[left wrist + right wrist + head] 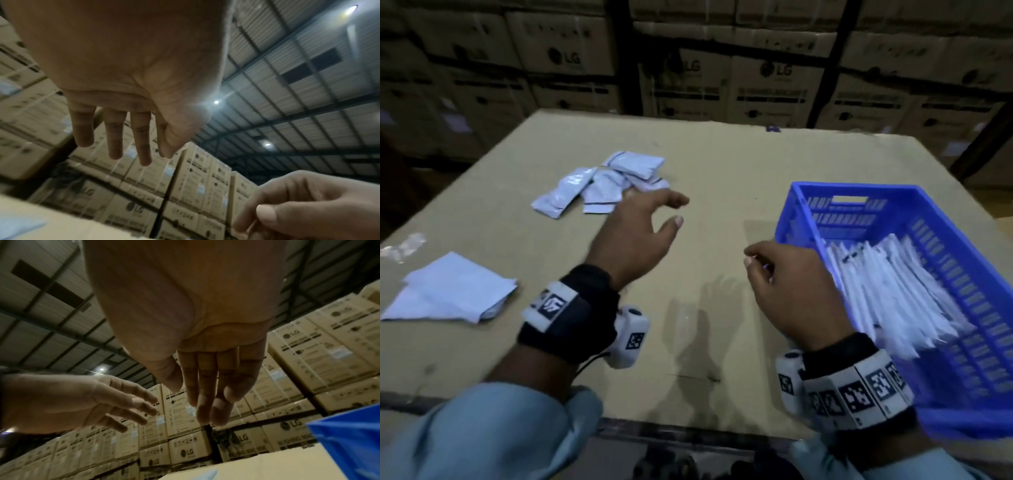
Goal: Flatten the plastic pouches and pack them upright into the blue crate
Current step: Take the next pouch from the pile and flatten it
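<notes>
A loose pile of white plastic pouches (606, 181) lies on the far left of the cardboard tabletop (722, 161). My left hand (675, 209) hovers just right of that pile, fingers (115, 138) spread straight and empty. The blue crate (935, 219) stands at the right, with several white pouches (887, 294) standing on edge and leaning in its near half. Beside the crate's left wall, my right hand (755, 260) hangs with relaxed fingers (207, 394) holding nothing. The crate's corner (349, 444) shows in the right wrist view.
A flat stack of white pouches or sheets (452, 291) lies near the left edge, with a scrap of clear film (404, 246) beyond it. Stacked LG cartons (763, 85) wall off the space behind the table. Bare cardboard lies between the hands.
</notes>
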A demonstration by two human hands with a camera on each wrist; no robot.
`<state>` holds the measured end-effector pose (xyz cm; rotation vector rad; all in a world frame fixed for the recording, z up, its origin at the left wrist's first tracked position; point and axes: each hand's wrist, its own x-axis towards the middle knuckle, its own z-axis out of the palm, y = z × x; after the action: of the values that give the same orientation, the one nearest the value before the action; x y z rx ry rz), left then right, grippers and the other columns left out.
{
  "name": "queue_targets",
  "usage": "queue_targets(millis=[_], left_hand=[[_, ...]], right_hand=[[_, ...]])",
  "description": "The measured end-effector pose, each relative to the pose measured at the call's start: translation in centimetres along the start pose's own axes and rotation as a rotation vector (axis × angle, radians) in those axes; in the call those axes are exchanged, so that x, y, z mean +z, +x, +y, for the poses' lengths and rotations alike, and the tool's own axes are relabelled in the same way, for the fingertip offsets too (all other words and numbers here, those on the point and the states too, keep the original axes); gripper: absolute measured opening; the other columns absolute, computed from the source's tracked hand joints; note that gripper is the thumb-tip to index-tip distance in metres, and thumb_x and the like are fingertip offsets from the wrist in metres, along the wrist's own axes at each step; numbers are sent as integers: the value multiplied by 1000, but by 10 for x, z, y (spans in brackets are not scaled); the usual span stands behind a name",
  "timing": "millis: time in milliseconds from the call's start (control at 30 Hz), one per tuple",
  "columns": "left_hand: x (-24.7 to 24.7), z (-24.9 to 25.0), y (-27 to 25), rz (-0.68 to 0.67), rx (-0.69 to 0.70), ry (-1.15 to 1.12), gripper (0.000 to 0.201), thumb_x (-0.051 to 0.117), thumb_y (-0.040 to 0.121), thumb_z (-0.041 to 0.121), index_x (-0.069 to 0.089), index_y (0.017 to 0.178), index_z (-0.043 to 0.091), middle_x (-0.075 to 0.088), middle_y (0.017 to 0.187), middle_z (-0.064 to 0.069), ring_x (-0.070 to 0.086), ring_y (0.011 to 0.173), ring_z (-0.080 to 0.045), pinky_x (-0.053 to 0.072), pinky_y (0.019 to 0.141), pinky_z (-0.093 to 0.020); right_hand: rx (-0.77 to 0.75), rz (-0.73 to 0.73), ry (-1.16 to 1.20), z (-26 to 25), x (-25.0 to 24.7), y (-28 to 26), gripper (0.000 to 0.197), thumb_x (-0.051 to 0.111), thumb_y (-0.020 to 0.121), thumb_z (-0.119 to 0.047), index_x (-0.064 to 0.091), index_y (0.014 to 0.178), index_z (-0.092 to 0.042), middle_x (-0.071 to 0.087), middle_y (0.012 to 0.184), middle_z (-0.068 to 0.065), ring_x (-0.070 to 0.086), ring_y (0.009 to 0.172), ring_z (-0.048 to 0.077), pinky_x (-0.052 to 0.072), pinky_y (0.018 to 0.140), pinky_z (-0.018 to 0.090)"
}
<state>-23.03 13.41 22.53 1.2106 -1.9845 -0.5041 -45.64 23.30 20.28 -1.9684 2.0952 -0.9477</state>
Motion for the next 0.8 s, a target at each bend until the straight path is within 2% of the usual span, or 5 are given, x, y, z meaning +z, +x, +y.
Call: queue_targets(millis=[67,267,433,633,800], left_hand=[[2,-32,-7,-12,-99,30,26,68,94,26,70,118,32,70,116,19,60,110,0,44,101,-23],[9,-118,-40,-80,-398,89,28,68,95,24,68,122,28,70,118,7,64,108,-19,47,89,-27],[-1,-188,-62,-201,-586,141,35,66,96,30,62,131,28,64,130,3,61,114,-22,51,98,-37],[-27,-278,-38,-341,-615,254,44,63,98,30,55,140,23,54,143,-6,55,127,-25,45,105,-36],[-44,-347,7,-547,-502,502,50,54,99,30,43,148,28,33,160,0,43,138,-27,42,110,-45]], right_hand=[[-24,-69,39,-3,24,9,24,56,96,-38,72,109,-27,72,89,-10,67,84,15,57,73,39],[-85,-239,81,-19,87,40,26,55,97,-35,72,114,-26,74,97,-5,68,87,17,57,77,38],[-108,-328,77,-50,137,66,26,55,97,-33,72,116,-27,75,99,-5,68,89,18,57,79,38],[-106,-365,38,-94,217,125,29,53,97,-33,70,120,-27,75,103,-2,68,92,22,57,80,39],[-62,-452,-54,-125,300,183,37,53,98,-34,61,133,-25,68,122,3,63,113,26,54,92,41]])
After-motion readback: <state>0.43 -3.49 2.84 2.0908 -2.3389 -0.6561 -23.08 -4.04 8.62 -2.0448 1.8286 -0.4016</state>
